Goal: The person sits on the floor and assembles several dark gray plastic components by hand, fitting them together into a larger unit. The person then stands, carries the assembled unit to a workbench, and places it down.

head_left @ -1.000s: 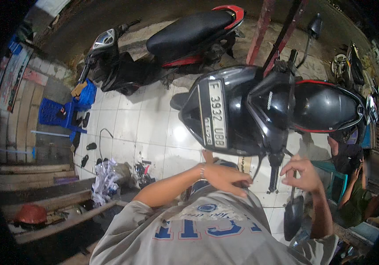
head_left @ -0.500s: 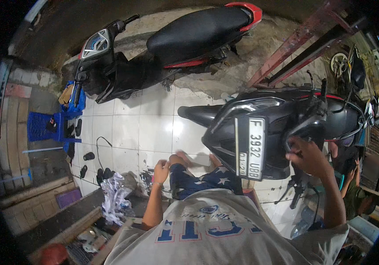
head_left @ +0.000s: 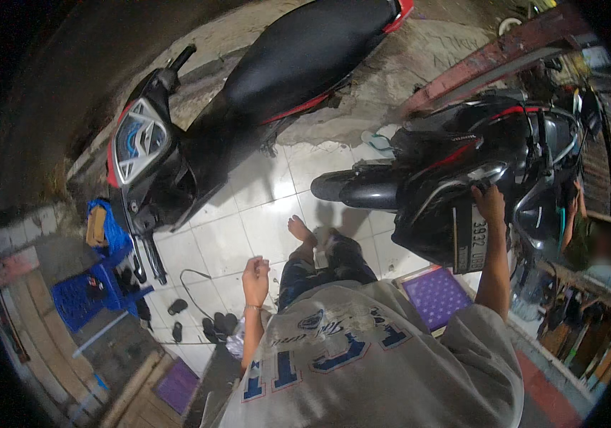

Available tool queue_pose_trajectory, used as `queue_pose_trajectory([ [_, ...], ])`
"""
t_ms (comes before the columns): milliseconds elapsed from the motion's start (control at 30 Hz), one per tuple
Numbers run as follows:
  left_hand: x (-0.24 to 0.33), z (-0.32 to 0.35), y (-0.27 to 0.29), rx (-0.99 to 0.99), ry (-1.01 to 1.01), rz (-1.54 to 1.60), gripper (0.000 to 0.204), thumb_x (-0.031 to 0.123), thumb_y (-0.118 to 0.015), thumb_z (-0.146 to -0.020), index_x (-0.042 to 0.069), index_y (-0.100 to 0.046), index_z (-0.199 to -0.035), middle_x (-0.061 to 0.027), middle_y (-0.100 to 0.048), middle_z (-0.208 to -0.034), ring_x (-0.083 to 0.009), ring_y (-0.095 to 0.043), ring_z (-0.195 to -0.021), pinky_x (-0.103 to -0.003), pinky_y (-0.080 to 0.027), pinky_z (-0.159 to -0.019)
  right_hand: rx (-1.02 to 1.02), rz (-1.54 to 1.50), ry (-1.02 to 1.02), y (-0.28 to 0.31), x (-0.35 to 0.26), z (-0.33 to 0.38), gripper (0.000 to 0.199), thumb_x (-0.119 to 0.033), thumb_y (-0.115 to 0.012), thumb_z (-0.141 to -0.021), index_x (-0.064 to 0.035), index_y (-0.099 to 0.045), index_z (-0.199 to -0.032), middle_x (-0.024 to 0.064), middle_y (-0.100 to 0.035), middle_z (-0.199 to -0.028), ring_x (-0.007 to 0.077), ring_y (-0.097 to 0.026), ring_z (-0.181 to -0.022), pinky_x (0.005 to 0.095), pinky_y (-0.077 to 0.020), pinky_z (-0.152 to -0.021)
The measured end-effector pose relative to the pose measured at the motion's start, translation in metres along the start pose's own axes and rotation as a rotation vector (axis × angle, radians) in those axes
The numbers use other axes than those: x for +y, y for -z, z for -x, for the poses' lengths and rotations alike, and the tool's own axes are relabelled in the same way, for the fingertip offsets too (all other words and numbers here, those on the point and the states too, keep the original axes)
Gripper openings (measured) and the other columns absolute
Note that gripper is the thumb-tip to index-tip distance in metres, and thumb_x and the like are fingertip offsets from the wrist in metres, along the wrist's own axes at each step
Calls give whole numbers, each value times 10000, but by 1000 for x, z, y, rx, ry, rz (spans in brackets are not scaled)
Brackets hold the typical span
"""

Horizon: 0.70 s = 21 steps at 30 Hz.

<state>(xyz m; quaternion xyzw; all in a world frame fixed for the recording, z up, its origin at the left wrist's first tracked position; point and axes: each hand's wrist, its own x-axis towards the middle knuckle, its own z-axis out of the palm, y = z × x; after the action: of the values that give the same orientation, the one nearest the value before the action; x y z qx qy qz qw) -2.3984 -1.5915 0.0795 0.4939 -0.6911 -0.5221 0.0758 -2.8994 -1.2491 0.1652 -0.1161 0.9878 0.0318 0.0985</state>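
A black motor scooter (head_left: 430,214) stands on the right, its front wheel and fender pointing left. My right hand (head_left: 489,203) is on its front cowl beside the headlight, fingers bent over the edge, just above the number plate (head_left: 464,242). My left hand (head_left: 255,279) hangs in the air at my left side, fingers curled, with nothing showing in them. A second scooter, with a long black seat (head_left: 305,60) and red trim, stands at the far left, beyond reach of either hand.
White floor tiles (head_left: 263,207) lie between the scooters. On the left are a blue plastic stool (head_left: 81,299) and several dark shoes (head_left: 216,328). A purple mat (head_left: 437,296) lies beside me. A red metal beam (head_left: 491,68) rises behind the scooter; another person (head_left: 591,242) is at the far right.
The view has turned and shifted, so the scooters appear tilted and the purple mat now shows. My right hand, earlier with fingers apart, has bent its fingers over the cowl.
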Motion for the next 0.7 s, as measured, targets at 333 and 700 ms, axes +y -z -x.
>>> queue_pose_trajectory([
  [333,184,-144,-26,-421,-400,-22,237,127,-566,-870,-4,-535,-1064,-116,-651,-927,-159,-621,-770,-286,-495,-681,97,-110,-196,-3,-9,9,602,-426,-689,-717,51,-499,-1031,280,-599,-937,431,-576,-915,479,-469,-768],
  [700,275,-340,-74,-284,-393,-61,220,145,-578,-863,-24,-564,-1004,-98,-646,-898,-133,-602,-802,-257,-462,-723,79,-348,-305,94,-57,-32,462,-229,-704,-740,22,-553,-1096,260,-622,-922,397,-606,-886,434,-480,-781],
])
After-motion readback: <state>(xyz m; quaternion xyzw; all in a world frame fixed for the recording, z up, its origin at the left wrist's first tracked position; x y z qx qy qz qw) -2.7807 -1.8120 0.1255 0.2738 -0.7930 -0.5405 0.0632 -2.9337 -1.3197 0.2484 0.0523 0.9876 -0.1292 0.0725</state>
